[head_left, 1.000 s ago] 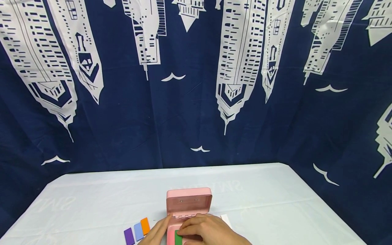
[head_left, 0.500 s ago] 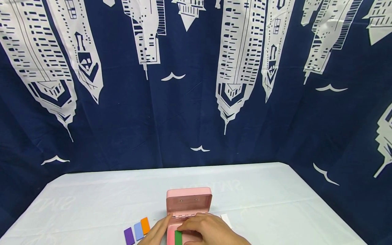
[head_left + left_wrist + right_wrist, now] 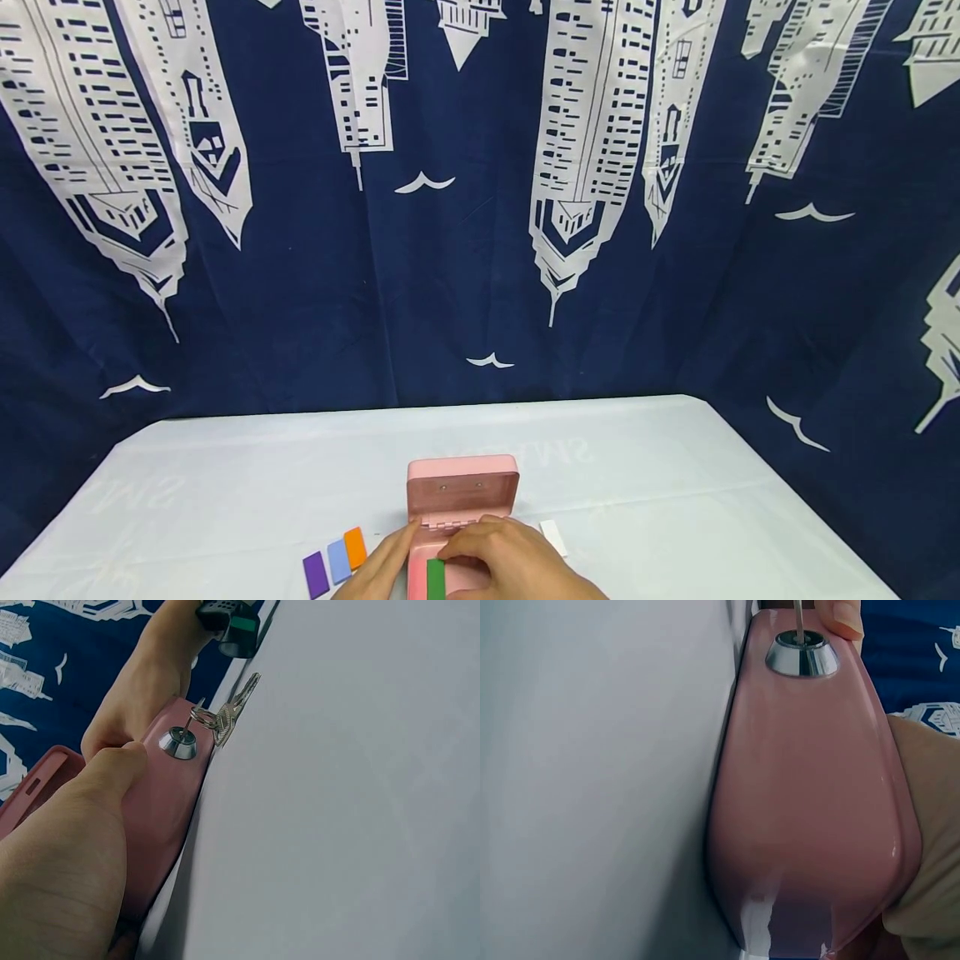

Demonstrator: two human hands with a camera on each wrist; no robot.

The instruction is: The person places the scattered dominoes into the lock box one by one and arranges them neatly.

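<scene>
A pink metal cash box (image 3: pixel 417 575) stands on the white table with its lid (image 3: pixel 462 487) raised at the back. My left hand (image 3: pixel 377 567) holds the box's left side, and in the left wrist view its thumb (image 3: pixel 133 754) hooks over the front rim. Inside the box, my right hand (image 3: pixel 517 558) has its fingers bent and holds a flat green block (image 3: pixel 436 579) near the left wall. The right thumb is mostly hidden in the head view. A key (image 3: pixel 225 720) on a ring hangs from the round lock (image 3: pixel 178 742) at the front.
Left of the box lie a purple tile (image 3: pixel 316 575), a light blue tile (image 3: pixel 339 561) and an orange tile (image 3: pixel 355 547). A white tile (image 3: pixel 552 537) lies to the right. A dark blue cloth (image 3: pixel 450 292) with white buildings hangs behind the table.
My right fingertips have shifted from over the green block to its right edge, and the block looks slightly turned. My left hand keeps its hold on the box.
</scene>
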